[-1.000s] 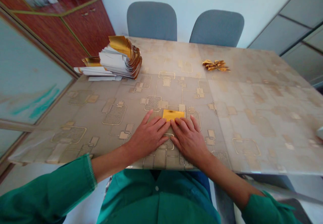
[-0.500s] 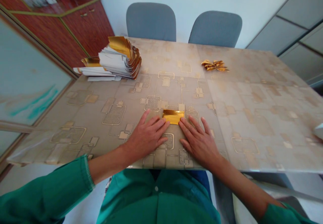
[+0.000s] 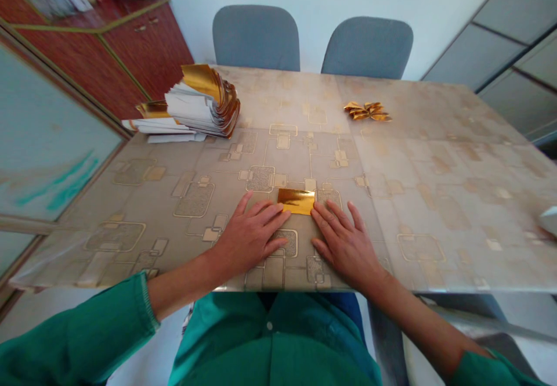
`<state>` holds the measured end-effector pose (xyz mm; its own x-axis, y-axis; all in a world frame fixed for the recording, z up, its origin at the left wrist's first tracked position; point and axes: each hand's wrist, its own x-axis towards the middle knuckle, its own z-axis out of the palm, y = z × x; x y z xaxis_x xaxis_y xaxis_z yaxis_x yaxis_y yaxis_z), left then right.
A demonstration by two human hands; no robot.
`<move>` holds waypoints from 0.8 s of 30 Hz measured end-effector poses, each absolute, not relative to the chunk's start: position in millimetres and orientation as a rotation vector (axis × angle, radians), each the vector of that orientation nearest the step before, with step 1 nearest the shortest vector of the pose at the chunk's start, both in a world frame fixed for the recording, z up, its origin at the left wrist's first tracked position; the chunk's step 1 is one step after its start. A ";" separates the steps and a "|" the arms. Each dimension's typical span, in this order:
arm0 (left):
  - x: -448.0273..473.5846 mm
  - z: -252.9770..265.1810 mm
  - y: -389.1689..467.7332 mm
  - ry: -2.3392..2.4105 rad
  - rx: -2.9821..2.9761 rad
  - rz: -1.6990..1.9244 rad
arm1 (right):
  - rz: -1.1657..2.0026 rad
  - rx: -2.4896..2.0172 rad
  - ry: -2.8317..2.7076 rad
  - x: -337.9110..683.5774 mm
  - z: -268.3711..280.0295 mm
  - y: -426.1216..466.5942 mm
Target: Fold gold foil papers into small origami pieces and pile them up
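Note:
A small rectangle of shiny gold foil paper (image 3: 296,200) lies flat on the patterned tablecloth (image 3: 235,186) in front of me. My left hand (image 3: 250,232) rests palm down, its fingers stretched out and the fingertips on the paper's lower left corner. On the other side my right hand (image 3: 346,241) lies flat with fingers spread, its fingertips touching the lower right corner. Whether the paper is folded beneath the fingertips is hard to make out.
A thick stack of gold and white paper (image 3: 198,107) stands at the back left of the table. Toward the back right sits a folded gold paper piece (image 3: 368,111). Two grey chairs (image 3: 256,38) are behind the table. A white object (image 3: 549,220) shows at the right edge.
Both hands stay at the lower corners of the gold paper, with barely any movement of the fingers. The whole view has shifted slightly.

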<state>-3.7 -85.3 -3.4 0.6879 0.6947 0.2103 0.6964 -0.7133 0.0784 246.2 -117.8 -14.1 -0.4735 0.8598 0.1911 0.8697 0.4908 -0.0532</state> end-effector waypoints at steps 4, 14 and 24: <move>-6.3 -4.1 -84.8 -1.191 -2.893 -0.410 | -0.043 -1.466 -2.530 247.6 -12.3 -113.9; 12.6 3.1 -56.0 -1.244 -2.927 -0.516 | 0.262 -1.416 -2.263 244.8 8.9 -55.4; 19.1 -0.6 -59.8 -1.310 -2.914 -0.614 | 0.208 -1.510 -2.329 220.9 8.6 -34.1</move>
<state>19.1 -59.8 -0.6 0.6056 0.7401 0.2922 0.6981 -0.6705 0.2513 220.9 -34.1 8.6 -0.3669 0.9051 0.2149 0.8527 0.4195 -0.3112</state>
